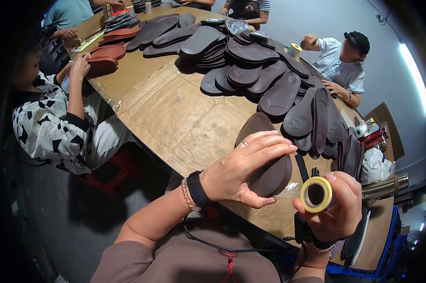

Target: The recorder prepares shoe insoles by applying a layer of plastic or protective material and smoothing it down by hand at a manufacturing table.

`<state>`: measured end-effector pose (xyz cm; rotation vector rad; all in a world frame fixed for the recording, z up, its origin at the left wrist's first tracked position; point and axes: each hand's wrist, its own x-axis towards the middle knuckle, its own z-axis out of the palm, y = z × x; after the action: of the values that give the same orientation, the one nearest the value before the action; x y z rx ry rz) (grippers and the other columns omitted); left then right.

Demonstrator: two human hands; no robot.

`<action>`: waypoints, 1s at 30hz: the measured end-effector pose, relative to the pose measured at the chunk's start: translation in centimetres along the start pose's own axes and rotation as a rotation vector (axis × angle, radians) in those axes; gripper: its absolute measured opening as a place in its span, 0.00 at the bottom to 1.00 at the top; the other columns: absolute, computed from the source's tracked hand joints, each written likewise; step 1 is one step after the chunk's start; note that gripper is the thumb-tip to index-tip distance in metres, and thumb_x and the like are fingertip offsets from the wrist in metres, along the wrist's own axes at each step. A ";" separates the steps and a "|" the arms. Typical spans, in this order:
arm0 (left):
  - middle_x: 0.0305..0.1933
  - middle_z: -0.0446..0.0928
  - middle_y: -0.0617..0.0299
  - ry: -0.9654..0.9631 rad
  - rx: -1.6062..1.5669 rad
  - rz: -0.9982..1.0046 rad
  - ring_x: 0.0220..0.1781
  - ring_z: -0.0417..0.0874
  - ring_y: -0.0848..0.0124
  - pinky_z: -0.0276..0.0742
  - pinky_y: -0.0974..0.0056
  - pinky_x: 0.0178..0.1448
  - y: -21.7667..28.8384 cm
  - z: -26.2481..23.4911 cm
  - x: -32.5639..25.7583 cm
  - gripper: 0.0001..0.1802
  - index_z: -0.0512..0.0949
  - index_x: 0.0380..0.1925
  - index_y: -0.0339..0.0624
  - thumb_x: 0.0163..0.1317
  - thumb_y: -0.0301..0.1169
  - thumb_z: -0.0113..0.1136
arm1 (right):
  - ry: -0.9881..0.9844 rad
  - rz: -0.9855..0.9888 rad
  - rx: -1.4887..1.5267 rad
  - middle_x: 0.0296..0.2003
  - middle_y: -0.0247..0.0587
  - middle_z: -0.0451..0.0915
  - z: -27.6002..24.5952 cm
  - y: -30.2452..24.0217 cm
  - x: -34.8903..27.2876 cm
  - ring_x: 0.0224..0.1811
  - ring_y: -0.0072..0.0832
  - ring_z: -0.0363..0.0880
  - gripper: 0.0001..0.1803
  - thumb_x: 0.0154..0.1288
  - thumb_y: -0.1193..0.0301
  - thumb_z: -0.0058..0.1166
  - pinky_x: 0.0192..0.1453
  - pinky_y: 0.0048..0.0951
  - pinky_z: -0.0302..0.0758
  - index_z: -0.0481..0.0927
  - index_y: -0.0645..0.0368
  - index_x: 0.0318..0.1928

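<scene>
A long worktop (184, 118) covered in flattened brown cardboard carries heaps of dark brown shoe soles (269, 80) along its far and right edges, reddish soles (104, 54) at its far left corner, and a tape roll (295, 49) by the right edge.

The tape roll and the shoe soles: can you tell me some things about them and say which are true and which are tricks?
1. The right hand holds a yellow tape roll. True.
2. The left hand rests on a brown sole. True.
3. The tape roll is bright blue. False: it is yellow, with clear tape stretched toward the sole.
4. The table holds only one sole. False: a big pile of dark soles lies on it.
5. The left hand wears a ring. True.
</scene>
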<state>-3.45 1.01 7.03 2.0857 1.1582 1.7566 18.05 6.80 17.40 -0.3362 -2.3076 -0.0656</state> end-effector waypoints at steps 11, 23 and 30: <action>0.70 0.74 0.51 0.013 0.007 0.013 0.75 0.70 0.49 0.62 0.44 0.80 0.1 0.6 -0.8 0.51 0.71 0.70 0.39 0.43 0.41 0.80 | 0.002 0.051 0.052 0.43 0.47 0.83 1.6 1.1 0.2 0.42 0.41 0.86 0.36 0.43 0.62 0.85 0.46 0.36 0.83 0.80 0.61 0.52; 0.70 0.73 0.50 -0.036 0.004 0.027 0.75 0.70 0.50 0.63 0.47 0.79 -0.3 -0.3 0.8 0.52 0.69 0.72 0.38 0.45 0.40 0.80 | 0.092 0.102 0.126 0.41 0.46 0.84 2.4 2.0 0.4 0.41 0.39 0.85 0.33 0.40 0.68 0.85 0.48 0.34 0.81 0.82 0.64 0.48; 0.71 0.73 0.47 -0.322 -0.197 -0.015 0.72 0.75 0.53 0.69 0.54 0.76 -2.3 -2.2 4.6 0.52 0.68 0.75 0.42 0.45 0.35 0.78 | 0.163 0.209 0.075 0.41 0.42 0.84 2.6 2.5 1.2 0.41 0.33 0.84 0.29 0.44 0.72 0.84 0.49 0.31 0.80 0.83 0.64 0.47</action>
<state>-6.47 4.79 9.84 2.1308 0.8710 1.3953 16.07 9.85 16.39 -0.5126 -2.0963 0.0947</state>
